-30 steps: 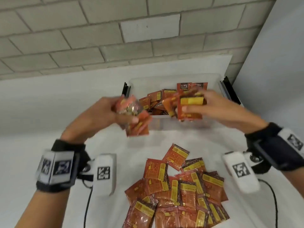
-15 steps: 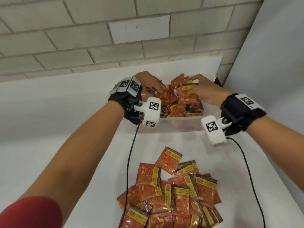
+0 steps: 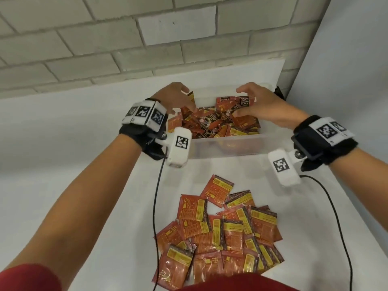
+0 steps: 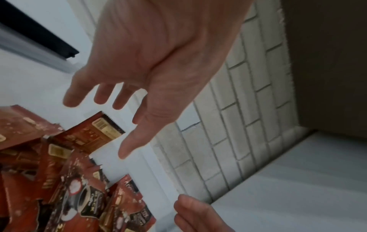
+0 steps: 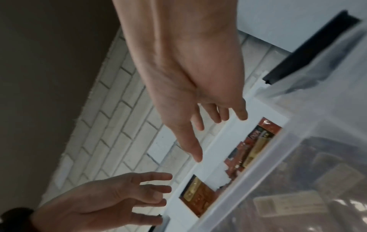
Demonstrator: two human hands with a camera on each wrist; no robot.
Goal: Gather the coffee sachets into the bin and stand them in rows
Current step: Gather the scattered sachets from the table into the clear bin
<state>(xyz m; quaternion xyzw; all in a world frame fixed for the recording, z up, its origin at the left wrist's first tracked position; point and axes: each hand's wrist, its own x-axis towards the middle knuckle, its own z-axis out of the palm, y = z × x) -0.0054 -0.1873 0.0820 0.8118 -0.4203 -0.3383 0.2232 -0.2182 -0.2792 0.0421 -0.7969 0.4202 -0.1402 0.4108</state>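
Both the left hand (image 3: 175, 97) and right hand (image 3: 259, 101) hover spread and apparently empty over the clear plastic bin (image 3: 226, 147) of jumbled red-orange foil coffee sachets (image 3: 212, 122), which may topple if stood loosely.

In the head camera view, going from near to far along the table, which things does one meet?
Pile of loose sachets → near wall of the clear bin → sachets in the bin → both hands over it, left hand, right hand → brick wall.

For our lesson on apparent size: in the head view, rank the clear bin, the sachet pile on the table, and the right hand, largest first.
1. Sachet pile, though nearer the camera
2. Clear bin
3. Right hand
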